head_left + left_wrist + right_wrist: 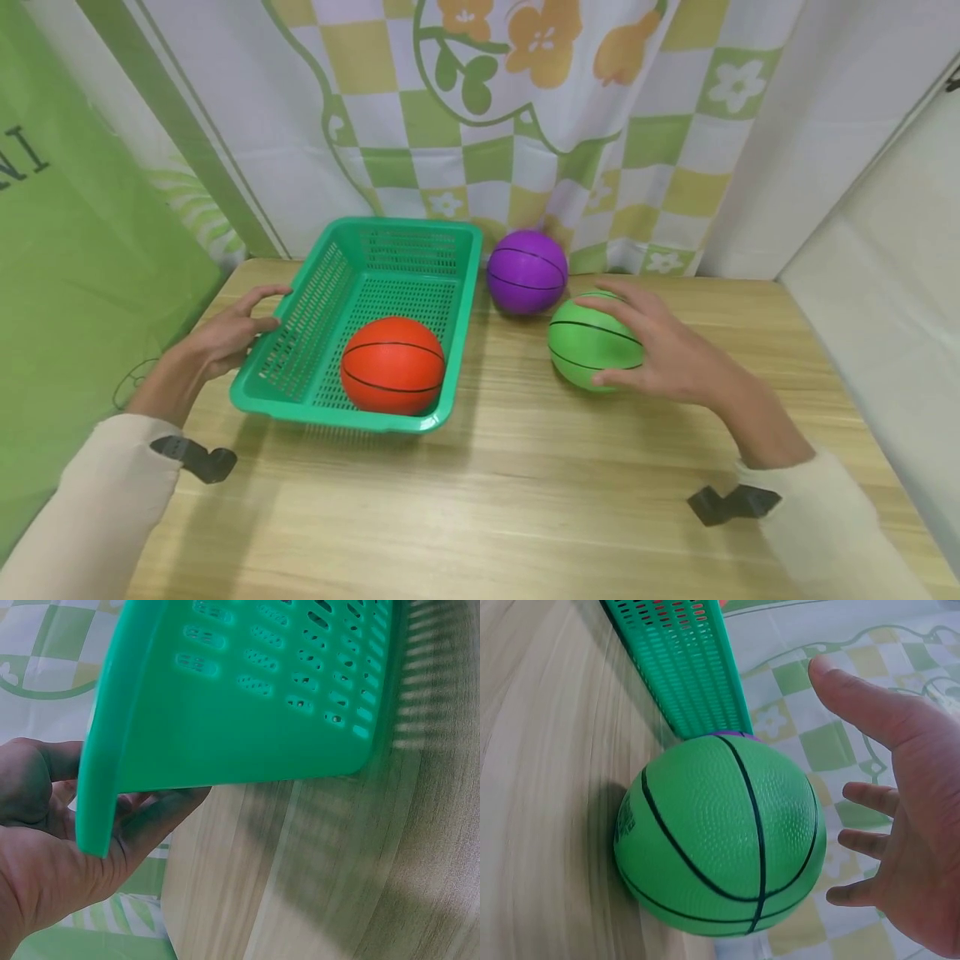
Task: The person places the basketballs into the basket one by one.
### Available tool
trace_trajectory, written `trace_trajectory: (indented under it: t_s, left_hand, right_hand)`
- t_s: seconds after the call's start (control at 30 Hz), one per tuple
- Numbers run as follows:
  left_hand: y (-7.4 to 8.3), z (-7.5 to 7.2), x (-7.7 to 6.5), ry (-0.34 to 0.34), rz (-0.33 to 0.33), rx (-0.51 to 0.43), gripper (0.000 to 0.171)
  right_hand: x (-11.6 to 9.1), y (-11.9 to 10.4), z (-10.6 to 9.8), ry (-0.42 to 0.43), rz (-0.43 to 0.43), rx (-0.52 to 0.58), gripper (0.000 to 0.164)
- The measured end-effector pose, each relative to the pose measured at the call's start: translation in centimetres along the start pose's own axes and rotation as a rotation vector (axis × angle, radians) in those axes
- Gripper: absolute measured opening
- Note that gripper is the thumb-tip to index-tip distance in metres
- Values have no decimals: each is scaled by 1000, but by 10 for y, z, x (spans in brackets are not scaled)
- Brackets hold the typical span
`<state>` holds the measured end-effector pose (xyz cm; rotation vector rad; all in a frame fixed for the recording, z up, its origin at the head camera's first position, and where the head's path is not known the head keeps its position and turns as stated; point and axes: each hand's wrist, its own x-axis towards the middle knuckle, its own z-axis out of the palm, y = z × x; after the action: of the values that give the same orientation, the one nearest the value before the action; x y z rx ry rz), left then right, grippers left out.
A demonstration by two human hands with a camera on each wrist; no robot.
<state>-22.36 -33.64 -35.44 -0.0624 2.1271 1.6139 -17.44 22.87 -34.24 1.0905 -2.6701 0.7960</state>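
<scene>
My left hand (228,332) holds the left rim of a green plastic basket (257,406). In the left wrist view, the fingers (161,817) reach below the rim, which partly hides them. A red ball (392,367) with black lines sits in the near part of the basket. My right hand (667,350) is spread at the right side of a green ball (585,346) on the table. The right wrist view shows a gap between the fingers (870,844) and this green ball (720,832). A purple ball (527,272) stands between the basket and the curtain, behind the green ball.
A wooden table (525,508) carries the basket and the balls. Along its back edge hangs a checked, flowered curtain (487,167). Green fabric (82,250) hangs at the left, and a pale wall (892,250) borders the right side.
</scene>
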Motion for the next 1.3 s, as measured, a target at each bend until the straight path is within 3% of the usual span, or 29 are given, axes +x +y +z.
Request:
trace_trajectory:
  t_s: [0.37, 0.73, 1.1, 1.3]
  left_hand:
    - [1, 1, 0, 7, -4, 25, 58]
    - [5, 4, 1, 13, -13, 31, 60]
    - [2, 2, 3, 25, -16, 23, 58]
    - [1, 1, 2, 23, -20, 14, 58]
  right_hand:
    - [-18, 11, -4, -48, 149, 67, 101]
    - [-38, 23, -4, -47, 222, 111, 115]
    - [-46, 40, 5, 6, 152, 163, 121]
    - [-47, 47, 13, 5, 168, 228, 124]
